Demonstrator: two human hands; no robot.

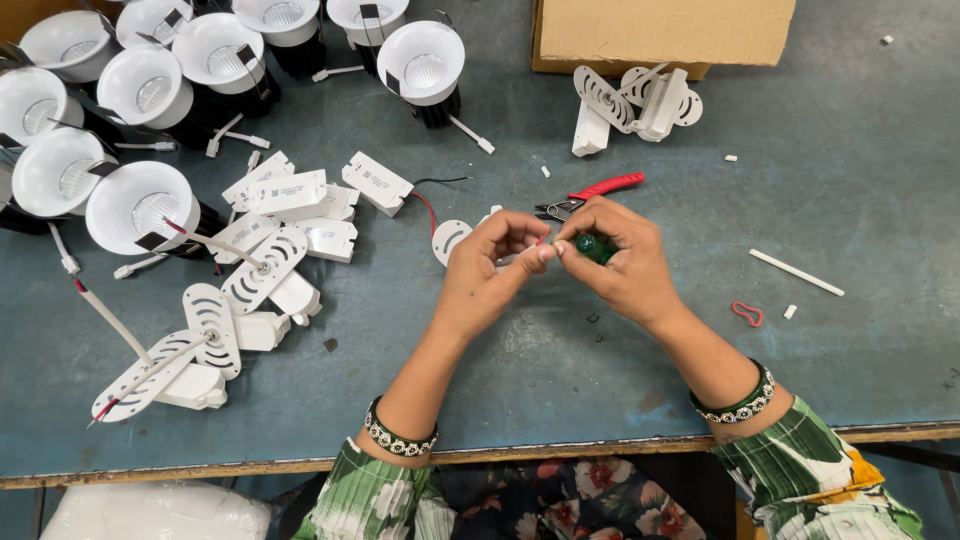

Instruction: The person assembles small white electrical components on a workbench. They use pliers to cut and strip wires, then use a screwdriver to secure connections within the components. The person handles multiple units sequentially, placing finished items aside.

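Left hand [490,265] pinching a thin wire end; right hand [615,260] closed round a small green part [597,247], fingertips meeting mid-bench. Red-handled cutters [590,195] just beyond. Far left: many white downlights [135,205] assembled; loose driver boxes [300,200] still waiting.
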